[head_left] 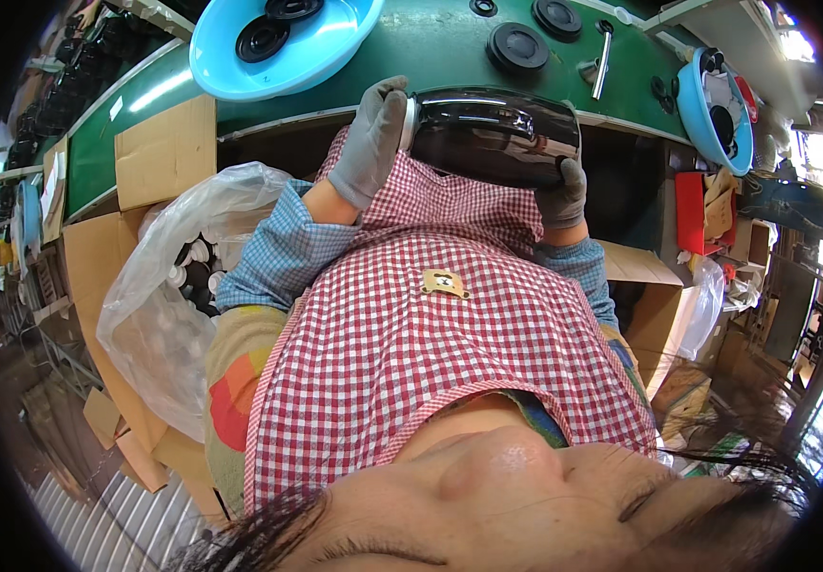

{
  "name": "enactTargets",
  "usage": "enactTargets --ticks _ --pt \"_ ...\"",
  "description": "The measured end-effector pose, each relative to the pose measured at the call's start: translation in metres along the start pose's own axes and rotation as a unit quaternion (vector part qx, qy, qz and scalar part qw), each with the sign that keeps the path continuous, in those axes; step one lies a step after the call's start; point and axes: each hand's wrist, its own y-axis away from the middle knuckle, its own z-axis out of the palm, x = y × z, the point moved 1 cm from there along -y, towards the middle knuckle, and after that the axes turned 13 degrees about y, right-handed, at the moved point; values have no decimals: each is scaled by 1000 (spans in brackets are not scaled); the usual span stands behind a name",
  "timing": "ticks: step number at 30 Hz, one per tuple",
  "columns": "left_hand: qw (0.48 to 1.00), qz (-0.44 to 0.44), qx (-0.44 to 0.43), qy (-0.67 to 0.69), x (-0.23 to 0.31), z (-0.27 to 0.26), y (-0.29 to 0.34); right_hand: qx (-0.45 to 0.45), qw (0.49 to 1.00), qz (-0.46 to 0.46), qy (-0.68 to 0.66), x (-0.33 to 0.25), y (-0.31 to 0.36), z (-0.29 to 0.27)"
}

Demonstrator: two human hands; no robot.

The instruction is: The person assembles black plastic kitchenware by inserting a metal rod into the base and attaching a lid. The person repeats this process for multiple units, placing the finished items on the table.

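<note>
You hold the dark jar [493, 133] sideways by the edge of the green surface [431, 48], your left grip [371, 138] clasping its pale-rimmed end, your right grip [564, 194] the other; a blue basin [330, 57] sits beyond.

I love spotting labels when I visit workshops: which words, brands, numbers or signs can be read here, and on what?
None can be read.
Glossy dark jar: only reflections, no lettering I can make out.
Beige animal patch on the checked apron: any lettering is too small.
Small white rectangle on the green table: too small to read.
</note>
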Motion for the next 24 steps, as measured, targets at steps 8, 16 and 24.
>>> enactTargets --ticks 8,16,24 --pt "997 35 17 70 -14 11 0 -13 993 -71 91 -37 4 17" --pt "772 467 -268 -338 54 29 -1 -4 961 218 -169 26 5 -40" --pt "989 83 -112 43 37 3 0 -10 977 -189 100 -39 12 21"
